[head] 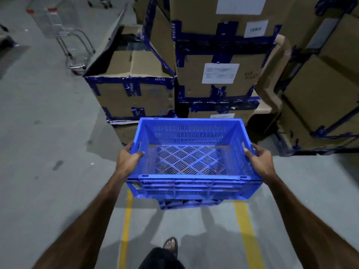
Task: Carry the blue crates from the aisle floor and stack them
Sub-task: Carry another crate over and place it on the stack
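The grey concrete floor (48, 133) bears two yellow lines (246, 235) running forward. On it stand stacked taped cartons (134, 98), with a taller stack (219, 74) just beside them, and a wire trolley (64, 30) well apart at far left. A sandalled foot (171, 245) rests between the lines.

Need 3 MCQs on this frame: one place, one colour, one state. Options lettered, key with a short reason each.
1. Where are the yellow floor lines?
A. below the held crate, either side of the foot
B. beside the trolley
C. on the cartons

2. What colour is the tape on the cardboard cartons?
A. red
B. blue
C. clear

3. What is in the blue crate?
A. parcels
B. bottles
C. nothing

Key: 1 A, both lines run along the floor under the crate. 2 B, blue strips edge the cartons. 3 C, the slotted bottom shows bare, while the left hand and right hand grip its side rims.
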{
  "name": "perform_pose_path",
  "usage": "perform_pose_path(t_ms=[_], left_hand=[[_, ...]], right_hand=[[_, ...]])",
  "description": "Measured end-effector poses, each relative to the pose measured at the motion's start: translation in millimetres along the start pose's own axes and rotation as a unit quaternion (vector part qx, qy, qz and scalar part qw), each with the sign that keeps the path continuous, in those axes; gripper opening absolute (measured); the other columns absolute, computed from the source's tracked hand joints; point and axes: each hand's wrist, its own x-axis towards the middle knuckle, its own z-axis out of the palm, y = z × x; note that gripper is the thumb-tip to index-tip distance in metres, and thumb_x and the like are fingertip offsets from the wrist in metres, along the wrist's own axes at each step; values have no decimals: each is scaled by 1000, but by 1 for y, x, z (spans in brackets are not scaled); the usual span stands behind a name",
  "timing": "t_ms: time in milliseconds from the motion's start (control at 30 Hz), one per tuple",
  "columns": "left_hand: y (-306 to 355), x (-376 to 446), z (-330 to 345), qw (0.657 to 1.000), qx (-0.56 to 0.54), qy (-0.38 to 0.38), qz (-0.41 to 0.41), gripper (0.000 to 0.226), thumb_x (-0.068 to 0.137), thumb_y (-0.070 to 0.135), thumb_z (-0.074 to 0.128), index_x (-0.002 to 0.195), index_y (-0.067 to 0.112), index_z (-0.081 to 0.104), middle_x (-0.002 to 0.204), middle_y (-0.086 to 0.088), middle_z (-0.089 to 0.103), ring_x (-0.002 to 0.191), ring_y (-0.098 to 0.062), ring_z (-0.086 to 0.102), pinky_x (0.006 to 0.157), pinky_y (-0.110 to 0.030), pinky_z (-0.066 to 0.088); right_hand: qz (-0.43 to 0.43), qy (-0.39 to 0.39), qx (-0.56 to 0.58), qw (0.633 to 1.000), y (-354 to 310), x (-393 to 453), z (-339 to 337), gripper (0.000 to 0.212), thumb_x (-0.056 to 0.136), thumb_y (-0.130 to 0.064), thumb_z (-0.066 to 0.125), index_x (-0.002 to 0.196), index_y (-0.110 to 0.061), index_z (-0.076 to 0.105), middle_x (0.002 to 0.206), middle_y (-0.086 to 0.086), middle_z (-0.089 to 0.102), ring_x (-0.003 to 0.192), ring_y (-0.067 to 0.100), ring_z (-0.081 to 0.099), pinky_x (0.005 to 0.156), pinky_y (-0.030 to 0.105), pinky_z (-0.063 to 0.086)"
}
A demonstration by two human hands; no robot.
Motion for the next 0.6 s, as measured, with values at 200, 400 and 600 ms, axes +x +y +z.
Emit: perform_pose_path(t_ms=[200, 400, 600], left_hand=[[7, 28, 23, 1000, -4, -9, 14, 76, 80, 31, 83, 150, 23, 54, 131, -1, 71, 112, -26, 71, 98, -51, 58], [-23, 60, 44, 999, 23, -1, 27, 77, 80, 32, 82, 151, 21, 54, 138, -2, 68, 122, -25, 67, 104, -51, 55], [-54, 67, 63, 999, 34, 27, 33, 77, 73, 37, 78, 146, 19, 60, 136, -1, 70, 124, -21, 67, 107, -49, 53]], right_hand=[[20, 27, -18, 999, 19, 30, 18, 54, 88, -42, 78, 133, -13, 67, 114, 1, 75, 105, 24, 73, 98, 52, 57], [11, 26, -30, 999, 45, 49, 45, 36, 91, -36, 76, 121, -16, 72, 103, 1, 76, 96, 23, 73, 92, 52, 59], [24, 10, -37, 999, 74, 64, 60, 68, 85, -54, 71, 136, -9, 65, 128, 11, 72, 117, 24, 68, 103, 47, 54]])
